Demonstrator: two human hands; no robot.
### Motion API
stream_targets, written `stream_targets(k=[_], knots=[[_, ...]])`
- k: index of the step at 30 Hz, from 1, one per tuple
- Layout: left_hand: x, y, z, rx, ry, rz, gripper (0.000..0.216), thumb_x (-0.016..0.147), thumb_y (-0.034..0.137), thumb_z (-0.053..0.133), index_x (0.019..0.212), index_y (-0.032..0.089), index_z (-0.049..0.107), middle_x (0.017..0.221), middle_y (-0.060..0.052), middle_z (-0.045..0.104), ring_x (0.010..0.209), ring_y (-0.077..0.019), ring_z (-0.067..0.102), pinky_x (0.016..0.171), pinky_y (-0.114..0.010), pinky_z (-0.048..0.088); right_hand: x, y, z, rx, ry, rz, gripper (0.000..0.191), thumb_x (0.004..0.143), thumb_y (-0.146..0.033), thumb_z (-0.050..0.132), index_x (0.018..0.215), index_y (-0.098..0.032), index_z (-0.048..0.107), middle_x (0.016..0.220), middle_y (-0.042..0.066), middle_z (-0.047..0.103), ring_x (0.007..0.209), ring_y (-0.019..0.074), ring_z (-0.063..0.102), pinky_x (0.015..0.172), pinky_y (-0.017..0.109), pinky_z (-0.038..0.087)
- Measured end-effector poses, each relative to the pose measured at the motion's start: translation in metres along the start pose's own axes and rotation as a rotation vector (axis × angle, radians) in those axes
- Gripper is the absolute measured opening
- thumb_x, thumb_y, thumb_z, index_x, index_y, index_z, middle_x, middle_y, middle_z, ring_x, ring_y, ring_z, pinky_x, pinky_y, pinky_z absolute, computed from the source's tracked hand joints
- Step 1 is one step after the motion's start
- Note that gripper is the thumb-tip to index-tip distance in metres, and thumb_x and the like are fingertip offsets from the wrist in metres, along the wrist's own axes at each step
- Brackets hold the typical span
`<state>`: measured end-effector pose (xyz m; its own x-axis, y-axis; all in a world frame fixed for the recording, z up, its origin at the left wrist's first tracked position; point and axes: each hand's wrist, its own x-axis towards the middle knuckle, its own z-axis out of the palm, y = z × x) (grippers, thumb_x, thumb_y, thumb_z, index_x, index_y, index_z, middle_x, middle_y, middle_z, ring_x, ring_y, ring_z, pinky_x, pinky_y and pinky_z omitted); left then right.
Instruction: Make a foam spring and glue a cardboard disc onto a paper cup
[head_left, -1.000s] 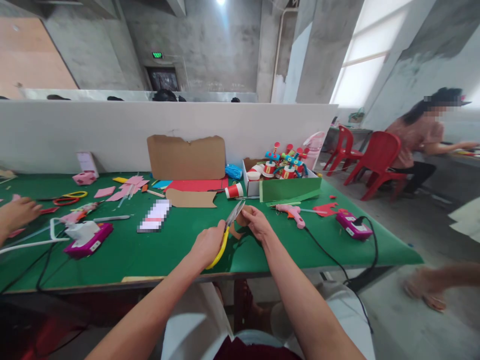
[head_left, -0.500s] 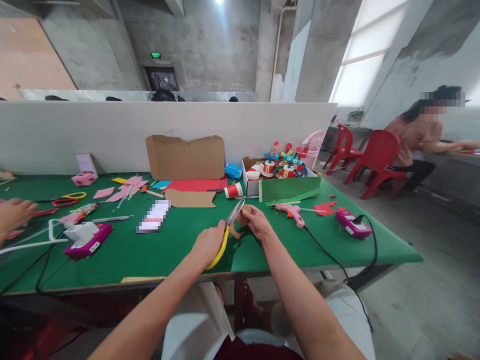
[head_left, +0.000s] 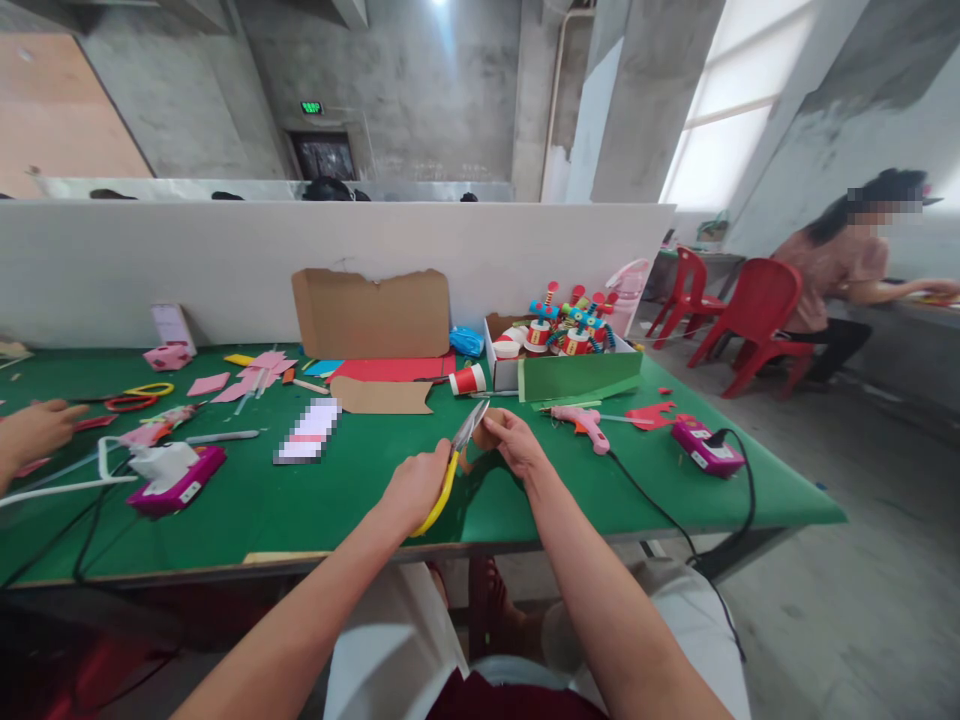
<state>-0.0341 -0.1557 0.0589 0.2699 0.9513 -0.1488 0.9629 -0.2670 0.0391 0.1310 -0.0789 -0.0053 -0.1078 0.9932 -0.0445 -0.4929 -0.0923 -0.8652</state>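
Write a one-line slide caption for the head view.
Left hand works yellow-handled scissors on a brown card piece held by the right hand over a green table.

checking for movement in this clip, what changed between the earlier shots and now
Very little. The co-worker's hand at the table's left edge shifted slightly, and the foot passing at far right a second ago is gone. The left hand keeps its grip on the yellow scissors, blades open at the brown cardboard piece that the right hand still holds. The pink glue gun and green table are unchanged.
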Motion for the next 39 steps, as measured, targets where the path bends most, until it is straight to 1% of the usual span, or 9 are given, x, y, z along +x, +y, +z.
stream_targets(k=[5,9,25,29,35,39], knots=[[-0.002,-0.005,-0.001,0.017,-0.003,0.012,0.026,0.089,0.013,0.032,0.112,0.015,0.045,0.09,-0.016,0.07,0.088,-0.0292,0.068,0.071,-0.037,0.051,0.0,0.0,0.001,-0.026,-0.013,0.004,0.047,0.042,-0.039,0.089,0.077,-0.02,0.063,0.069,-0.005,0.065,0.065,0.0115,0.059,0.067,0.026,0.046],[-0.003,-0.007,-0.004,0.027,-0.017,0.009,0.026,0.089,0.013,0.033,0.112,0.015,0.046,0.092,-0.016,0.07,0.088,-0.0284,0.069,0.071,-0.036,0.051,0.0,0.0,0.001,-0.06,-0.017,-0.005,0.047,0.043,-0.04,0.088,0.076,-0.019,0.063,0.068,-0.005,0.065,0.063,0.0103,0.058,0.064,0.024,0.045],[-0.004,-0.013,-0.007,0.02,-0.039,0.042,0.024,0.088,0.013,0.036,0.11,0.015,0.047,0.09,-0.017,0.069,0.087,-0.0312,0.068,0.069,-0.037,0.05,-0.001,0.0,-0.001,-0.099,-0.052,-0.004,0.041,0.047,-0.038,0.087,0.076,-0.019,0.065,0.069,-0.004,0.065,0.065,0.0116,0.058,0.065,0.024,0.045],[-0.006,-0.013,-0.01,0.017,-0.056,0.048,0.026,0.086,0.012,0.038,0.11,0.015,0.047,0.09,-0.016,0.069,0.087,-0.031,0.068,0.069,-0.037,0.05,0.0,0.0,-0.002,-0.121,-0.052,-0.009,0.041,0.048,-0.038,0.087,0.077,-0.019,0.065,0.07,-0.004,0.066,0.065,0.0118,0.059,0.065,0.024,0.045],[-0.01,-0.017,-0.018,0.0,-0.07,0.073,0.023,0.088,0.015,0.038,0.109,0.016,0.048,0.088,-0.014,0.068,0.083,-0.0298,0.068,0.068,-0.035,0.049,0.001,0.001,-0.002,-0.152,-0.071,-0.023,0.04,0.048,-0.037,0.087,0.077,-0.019,0.066,0.07,-0.003,0.066,0.066,0.0122,0.059,0.067,0.025,0.045],[-0.013,-0.02,-0.024,0.002,-0.09,0.083,0.023,0.084,0.013,0.043,0.106,0.017,0.049,0.088,-0.013,0.069,0.084,-0.0298,0.068,0.068,-0.035,0.049,0.0,0.001,-0.003,-0.179,-0.096,-0.024,0.04,0.048,-0.038,0.086,0.077,-0.019,0.067,0.071,-0.002,0.067,0.068,0.013,0.06,0.069,0.025,0.045]])
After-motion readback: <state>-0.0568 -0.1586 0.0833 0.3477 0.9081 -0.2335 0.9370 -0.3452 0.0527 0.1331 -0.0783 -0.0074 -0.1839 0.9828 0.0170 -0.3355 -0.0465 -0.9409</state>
